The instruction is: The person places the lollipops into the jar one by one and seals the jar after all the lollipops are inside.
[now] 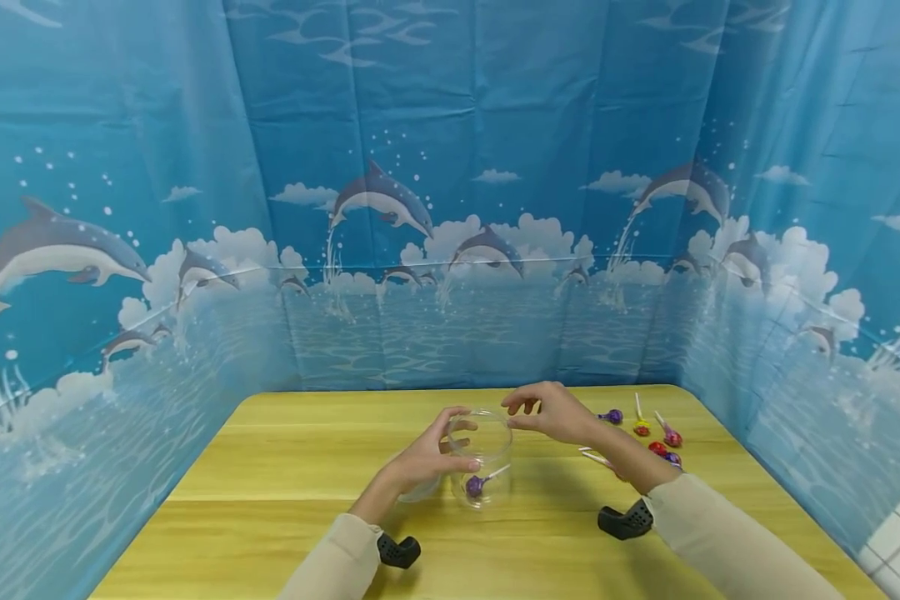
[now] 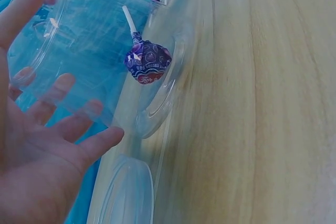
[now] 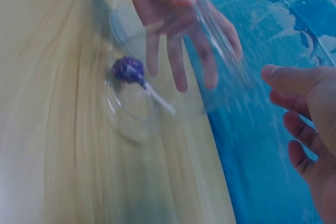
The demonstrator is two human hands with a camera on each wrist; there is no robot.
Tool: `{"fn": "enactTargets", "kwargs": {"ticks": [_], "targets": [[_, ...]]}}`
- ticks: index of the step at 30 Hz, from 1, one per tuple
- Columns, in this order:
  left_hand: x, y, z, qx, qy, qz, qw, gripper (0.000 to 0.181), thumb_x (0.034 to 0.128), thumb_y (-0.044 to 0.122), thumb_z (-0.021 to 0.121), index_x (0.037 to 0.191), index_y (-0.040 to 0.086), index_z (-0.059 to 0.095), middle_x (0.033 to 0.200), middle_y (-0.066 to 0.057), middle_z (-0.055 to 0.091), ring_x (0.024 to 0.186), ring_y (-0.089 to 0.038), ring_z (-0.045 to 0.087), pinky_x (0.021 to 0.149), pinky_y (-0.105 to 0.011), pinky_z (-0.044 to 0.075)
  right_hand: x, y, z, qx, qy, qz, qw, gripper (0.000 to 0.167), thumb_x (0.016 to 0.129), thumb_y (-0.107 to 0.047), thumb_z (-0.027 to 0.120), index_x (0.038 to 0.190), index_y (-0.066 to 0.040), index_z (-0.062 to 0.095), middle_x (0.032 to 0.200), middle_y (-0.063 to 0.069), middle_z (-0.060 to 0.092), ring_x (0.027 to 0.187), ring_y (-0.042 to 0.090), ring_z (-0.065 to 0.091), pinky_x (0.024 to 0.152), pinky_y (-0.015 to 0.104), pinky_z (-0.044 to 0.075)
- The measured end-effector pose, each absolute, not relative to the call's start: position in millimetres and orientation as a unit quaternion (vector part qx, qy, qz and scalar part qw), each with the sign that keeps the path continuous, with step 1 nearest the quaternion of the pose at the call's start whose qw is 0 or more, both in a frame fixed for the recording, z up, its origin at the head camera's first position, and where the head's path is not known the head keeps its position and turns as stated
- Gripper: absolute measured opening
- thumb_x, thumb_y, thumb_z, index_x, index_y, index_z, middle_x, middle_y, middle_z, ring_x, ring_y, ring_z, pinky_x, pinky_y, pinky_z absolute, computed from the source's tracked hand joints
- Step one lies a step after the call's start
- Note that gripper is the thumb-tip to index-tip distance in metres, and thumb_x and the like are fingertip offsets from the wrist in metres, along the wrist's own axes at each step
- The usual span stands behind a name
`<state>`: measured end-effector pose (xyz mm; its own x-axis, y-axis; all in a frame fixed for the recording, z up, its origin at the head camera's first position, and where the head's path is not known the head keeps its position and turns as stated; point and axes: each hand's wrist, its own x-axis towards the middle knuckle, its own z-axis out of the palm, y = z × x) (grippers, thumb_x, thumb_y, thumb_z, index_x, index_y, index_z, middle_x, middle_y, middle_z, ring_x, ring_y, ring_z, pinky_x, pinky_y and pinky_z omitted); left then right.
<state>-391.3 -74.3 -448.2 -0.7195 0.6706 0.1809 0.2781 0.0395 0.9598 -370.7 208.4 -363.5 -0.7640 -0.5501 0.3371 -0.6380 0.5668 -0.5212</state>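
Lollipop (image 2: 148, 60) lettering (image 2: 149, 77), apparently, left-wrist view only

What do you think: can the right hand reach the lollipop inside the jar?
Probably yes: the right hand looks empty beside the open jar, and the left hand grips its side, so the way down to the lollipop seems free.

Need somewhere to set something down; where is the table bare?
Bare: the table left of the left hand, and in front of the jar, between the sleeves. Crowded: around the jar and clear lid, and right of the right hand, among loose lollipops.
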Motion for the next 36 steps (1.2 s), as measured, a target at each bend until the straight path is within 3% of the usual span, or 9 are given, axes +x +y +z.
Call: {"fn": "enactTargets", "kwargs": {"ticks": [11,19,28,36], "targets": [[-387.3,-77.1,-446.4,0.342,0.701,0.604,0.164,0.081,0.0968,0.022,0.075,0.161,0.021,0.025,0.160,-0.025,0.030,0.144,-0.050,0.034,0.105,-0.045,0.048,-361.1,258.9,-373.4,0.286,-0.896,0.333,0.059,0.028,0.098,-0.024,0.075,0.121,-0.008,0.074,0.105,0.000,0.071,0.088,0.017,0.062,0.070,0.034,0.054],[-384.7,-76.3,-446.2,0.335,0.705,0.603,0.166,0.080,0.0984,0.017,0.073,0.161,0.022,0.024,0.158,-0.019,0.035,0.145,-0.049,0.032,0.105,-0.047,0.048,-348.3,296.3,-381.0,0.255,-0.907,0.325,0.077,0.025,0.099,-0.020,0.074,0.118,-0.005,0.075,0.097,-0.006,0.071,0.084,0.014,0.064,0.070,0.033,0.055],[-381.8,-76.3,-445.3,0.330,0.710,0.599,0.164,0.077,0.0994,0.016,0.071,0.160,0.024,0.025,0.157,-0.014,0.038,0.145,-0.049,0.033,0.108,-0.050,0.045,-333.0,331.1,-396.3,0.235,-0.911,0.334,0.053,0.027,0.097,-0.018,0.075,0.115,0.001,0.074,0.092,-0.002,0.072,0.078,0.014,0.068,0.065,0.035,0.058],[-382.1,-77.5,-446.1,0.331,0.707,0.602,0.165,0.077,0.0982,0.018,0.074,0.159,0.026,0.028,0.157,-0.016,0.037,0.145,-0.049,0.033,0.107,-0.050,0.046,-321.3,356.3,-407.6,0.228,-0.914,0.334,0.019,0.024,0.096,-0.014,0.075,0.112,0.004,0.074,0.094,-0.001,0.073,0.079,0.015,0.067,0.066,0.029,0.054]]}}
